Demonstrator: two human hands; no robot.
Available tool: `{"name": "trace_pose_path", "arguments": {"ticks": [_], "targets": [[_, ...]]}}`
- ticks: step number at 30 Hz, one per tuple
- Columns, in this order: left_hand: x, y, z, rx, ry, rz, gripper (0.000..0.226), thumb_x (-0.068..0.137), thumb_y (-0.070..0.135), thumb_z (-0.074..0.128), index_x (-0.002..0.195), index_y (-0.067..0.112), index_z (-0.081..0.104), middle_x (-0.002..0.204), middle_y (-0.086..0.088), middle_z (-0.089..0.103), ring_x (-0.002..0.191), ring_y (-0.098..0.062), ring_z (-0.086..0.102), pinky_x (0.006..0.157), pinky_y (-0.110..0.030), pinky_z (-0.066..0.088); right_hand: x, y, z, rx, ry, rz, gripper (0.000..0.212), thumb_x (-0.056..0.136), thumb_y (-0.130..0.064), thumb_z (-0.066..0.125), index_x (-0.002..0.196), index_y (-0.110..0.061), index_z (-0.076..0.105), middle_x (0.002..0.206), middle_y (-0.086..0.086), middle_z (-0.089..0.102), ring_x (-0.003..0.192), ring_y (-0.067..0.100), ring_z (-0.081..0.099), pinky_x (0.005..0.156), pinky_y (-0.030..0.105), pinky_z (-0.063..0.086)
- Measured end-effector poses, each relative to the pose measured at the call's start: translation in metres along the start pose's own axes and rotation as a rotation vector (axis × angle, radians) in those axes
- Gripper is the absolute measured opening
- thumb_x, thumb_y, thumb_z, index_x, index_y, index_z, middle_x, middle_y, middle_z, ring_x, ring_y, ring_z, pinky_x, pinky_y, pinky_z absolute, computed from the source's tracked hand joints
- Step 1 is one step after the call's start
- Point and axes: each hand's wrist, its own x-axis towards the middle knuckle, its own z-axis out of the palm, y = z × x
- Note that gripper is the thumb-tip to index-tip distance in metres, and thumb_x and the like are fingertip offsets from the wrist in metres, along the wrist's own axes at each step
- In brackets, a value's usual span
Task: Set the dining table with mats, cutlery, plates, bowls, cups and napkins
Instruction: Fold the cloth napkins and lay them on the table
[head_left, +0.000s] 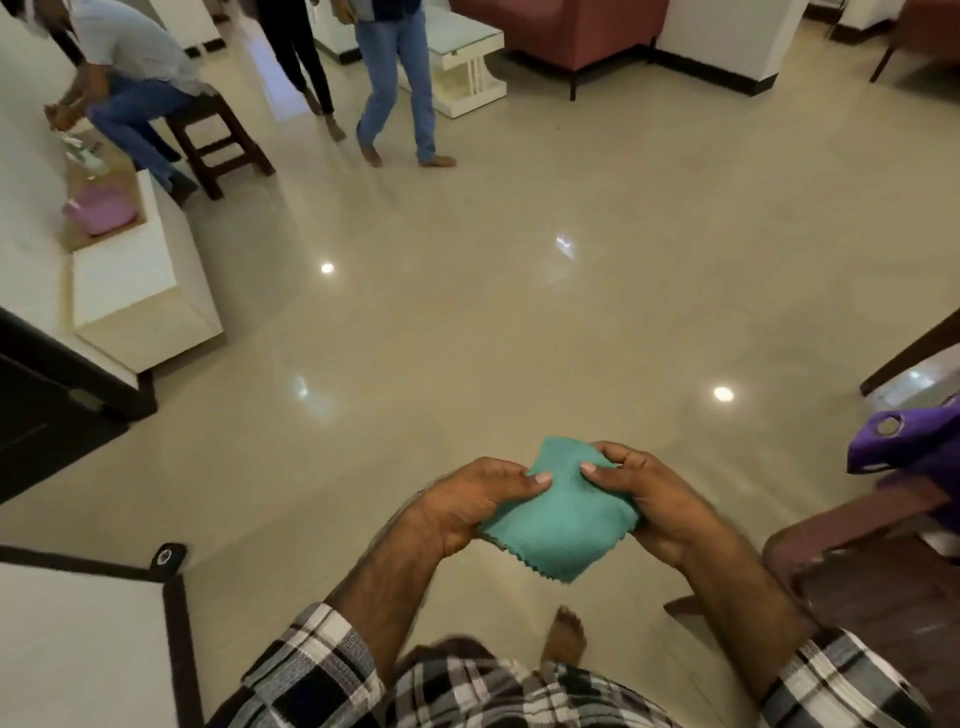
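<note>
Folded teal cloth napkin (558, 519) is held in the air above the tiled floor (519, 312), carried by nothing but the two hands. Left hand (470, 501) grasps its left edge: thumb pressed on the top face, fingers curled beneath. Right hand (647, 496) grasps the right edge likewise, thumb on top near the upper corner, fingers wrapped under. Each grip is clenched on the napkin, which lies directly between them. The zigzag-cut lower corner of the napkin hangs free, pointing down toward the person's bare foot (563, 636). Both forearms emerge from checked sleeves (317, 670).

Surroundings: white bench with a dark border (88, 639) at lower left; purple fabric (914, 441) draped over a wooden chair (857, 545) at right. Far left, a seated person (130, 78) on a dark wooden stool (218, 140); two people stand beyond, legs only in view.
</note>
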Motion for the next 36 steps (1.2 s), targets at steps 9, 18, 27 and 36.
{"name": "trace_pose_path", "arguments": {"ticks": [9,18,27,36], "targets": [[0.142,0.115,-0.036,-0.181,0.249,0.159,0.038,0.094,0.011,0.08,0.126,0.001,0.063,0.123,-0.026,0.073,0.103,-0.037,0.076,0.084,-0.047,0.065,0.124,-0.066,-0.023,0.346,0.299,-0.013,0.028,0.098,-0.015,0.069,0.125,-0.014,0.066,0.109,0.016,0.072,0.085,0.027,0.071,0.076,0.044,0.064],[0.302,0.231,-0.043,0.384,-0.073,0.408,0.034,0.088,0.015,0.086,0.118,0.026,0.076,0.118,-0.003,0.075,0.109,-0.031,0.073,0.091,-0.047,0.064,0.208,-0.142,-0.08,0.31,0.526,-0.234,0.024,0.088,-0.002,0.072,0.108,-0.011,0.079,0.113,0.015,0.076,0.094,0.028,0.073,0.072,0.036,0.062],[0.441,0.295,0.065,0.634,-0.443,0.259,0.066,0.083,0.01,0.091,0.143,0.021,0.067,0.139,0.006,0.068,0.113,-0.011,0.074,0.096,-0.033,0.062,0.204,-0.174,-0.202,0.326,0.81,-0.348,0.072,0.083,0.009,0.077,0.144,-0.026,0.061,0.137,0.005,0.068,0.112,0.033,0.073,0.095,0.064,0.054],[0.558,0.368,0.226,0.822,-0.611,0.22,0.089,0.074,0.034,0.096,0.153,0.026,0.056,0.152,0.01,0.06,0.124,-0.013,0.07,0.107,-0.043,0.058,0.184,-0.25,-0.358,0.394,0.94,-0.392,0.082,0.083,0.009,0.079,0.151,-0.029,0.054,0.144,0.0,0.06,0.096,0.033,0.07,0.081,0.053,0.048]]}}
